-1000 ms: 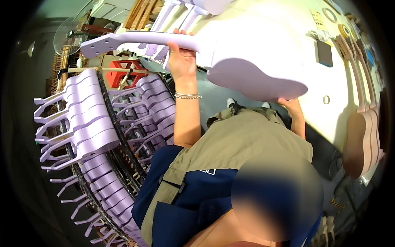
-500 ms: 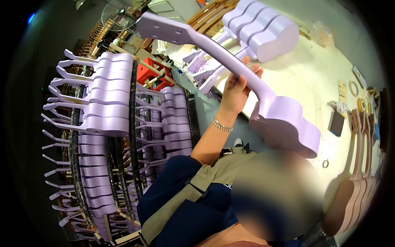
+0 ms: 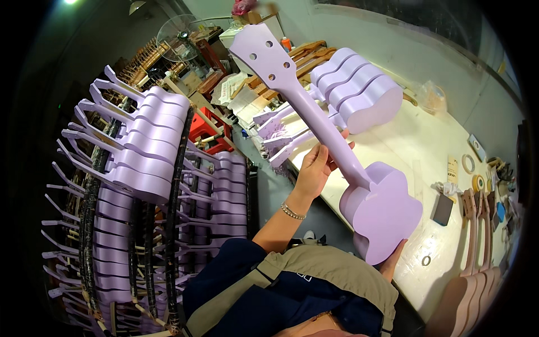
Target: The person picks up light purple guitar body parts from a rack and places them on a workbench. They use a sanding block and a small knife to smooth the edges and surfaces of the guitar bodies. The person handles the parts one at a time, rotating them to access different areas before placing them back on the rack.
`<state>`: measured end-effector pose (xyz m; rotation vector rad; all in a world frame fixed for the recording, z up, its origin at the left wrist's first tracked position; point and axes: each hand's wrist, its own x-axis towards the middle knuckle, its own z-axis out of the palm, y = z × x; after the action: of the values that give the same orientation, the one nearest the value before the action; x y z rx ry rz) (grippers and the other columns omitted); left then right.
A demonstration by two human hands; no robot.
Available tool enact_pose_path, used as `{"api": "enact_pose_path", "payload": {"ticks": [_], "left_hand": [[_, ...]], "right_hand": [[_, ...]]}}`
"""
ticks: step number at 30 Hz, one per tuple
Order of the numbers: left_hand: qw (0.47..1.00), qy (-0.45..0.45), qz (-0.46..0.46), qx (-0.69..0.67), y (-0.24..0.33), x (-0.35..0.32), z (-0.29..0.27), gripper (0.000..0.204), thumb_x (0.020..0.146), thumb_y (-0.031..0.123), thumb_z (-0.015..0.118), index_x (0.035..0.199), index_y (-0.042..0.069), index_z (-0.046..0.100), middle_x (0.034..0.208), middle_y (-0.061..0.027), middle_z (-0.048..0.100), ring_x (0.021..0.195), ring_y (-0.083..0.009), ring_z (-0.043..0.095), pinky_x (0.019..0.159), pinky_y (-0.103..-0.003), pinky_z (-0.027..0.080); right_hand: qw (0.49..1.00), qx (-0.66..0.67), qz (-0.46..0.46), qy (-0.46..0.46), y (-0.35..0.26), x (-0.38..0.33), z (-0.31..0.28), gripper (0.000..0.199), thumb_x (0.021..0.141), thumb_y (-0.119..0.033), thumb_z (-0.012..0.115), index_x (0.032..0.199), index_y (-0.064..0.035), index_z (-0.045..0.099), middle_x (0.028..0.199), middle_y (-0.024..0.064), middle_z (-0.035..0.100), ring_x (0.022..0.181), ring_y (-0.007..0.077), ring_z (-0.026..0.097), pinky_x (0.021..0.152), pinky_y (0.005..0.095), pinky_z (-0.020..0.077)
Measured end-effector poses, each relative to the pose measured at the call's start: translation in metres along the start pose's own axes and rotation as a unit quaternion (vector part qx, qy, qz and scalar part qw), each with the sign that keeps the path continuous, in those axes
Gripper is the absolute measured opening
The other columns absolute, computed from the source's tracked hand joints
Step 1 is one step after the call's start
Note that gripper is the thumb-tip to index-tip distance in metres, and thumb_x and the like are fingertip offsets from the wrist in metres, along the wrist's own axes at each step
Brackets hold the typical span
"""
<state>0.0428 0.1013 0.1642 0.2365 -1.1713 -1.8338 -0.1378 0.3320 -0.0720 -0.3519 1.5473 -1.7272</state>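
Note:
A lilac ukulele, without strings, is held up in front of me with its flat back showing. Its headstock with several peg holes points up and to the left. My left hand is closed round the neck, the thumb on the near side and fingertips showing past it. At the lower right edge of the body is my right hand, pressed against the rim; most of its fingers are hidden behind the body. A bracelet circles my left wrist.
To the left, a rack carries rows of lilac ukuleles. More lilac ukuleles lie on the pale table. Brown instruments lean at the right, near tape rolls and a dark block. A red stool stands behind the rack.
The ukulele has turned from edge-on to show its flat back, and its headstock has swung rightward. My right hand now shows at the body's lower edge; my left hand stays on the neck.

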Motion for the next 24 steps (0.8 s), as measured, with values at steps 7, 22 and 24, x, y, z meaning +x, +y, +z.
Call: {"api": "enact_pose_path", "payload": {"ticks": [7,22,24], "left_hand": [[1.000,-0.006,0.013,0.008,0.004,-0.008,-0.002,0.042,0.095,0.029,0.037,0.130,0.005,0.038,0.134,-0.0157,0.040,0.119,-0.0346,0.045,0.096,-0.043,0.042],[0.999,-0.024,0.046,-0.003,0.018,-0.024,-0.001,0.040,0.095,0.028,0.040,0.127,0.006,0.043,0.134,-0.0166,0.040,0.118,-0.0321,0.046,0.092,-0.037,0.046],[0.998,-0.026,0.060,0.005,0.018,-0.026,-0.004,0.041,0.093,0.029,0.043,0.128,0.006,0.042,0.133,-0.0169,0.041,0.117,-0.0323,0.047,0.091,-0.037,0.046]], "right_hand": [[1.000,0.007,0.004,-0.014,0.004,0.000,0.003,0.050,0.076,-0.030,0.053,0.113,0.0039,0.051,0.099,0.0154,0.061,0.071,0.0184,0.056,0.065,0.0289,0.0465],[0.999,0.016,0.005,-0.040,-0.002,0.011,0.011,0.061,0.079,-0.044,0.044,0.118,0.0034,0.047,0.100,0.0166,0.061,0.067,0.0176,0.055,0.061,0.0279,0.0460],[0.999,0.017,0.007,-0.046,-0.002,0.012,0.011,0.062,0.080,-0.045,0.043,0.118,0.0033,0.047,0.101,0.0168,0.061,0.066,0.0175,0.055,0.060,0.0278,0.0459]]}}
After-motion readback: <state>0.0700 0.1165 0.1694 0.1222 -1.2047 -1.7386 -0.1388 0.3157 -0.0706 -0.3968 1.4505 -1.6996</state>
